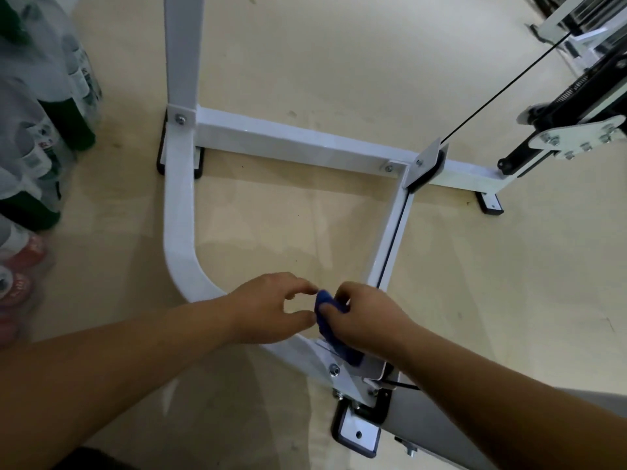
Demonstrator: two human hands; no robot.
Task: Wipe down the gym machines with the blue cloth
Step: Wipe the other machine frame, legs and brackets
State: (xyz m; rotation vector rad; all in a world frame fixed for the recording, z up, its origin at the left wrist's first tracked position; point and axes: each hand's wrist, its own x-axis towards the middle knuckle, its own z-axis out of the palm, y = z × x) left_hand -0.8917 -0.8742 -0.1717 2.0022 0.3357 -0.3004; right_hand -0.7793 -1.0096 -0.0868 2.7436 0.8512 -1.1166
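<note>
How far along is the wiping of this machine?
Done: no wiped part can be told apart. In hand: the right hand holds the blue cloth over the white frame, left hand touching the cloth's edge. Left: probably most of that frame.
</note>
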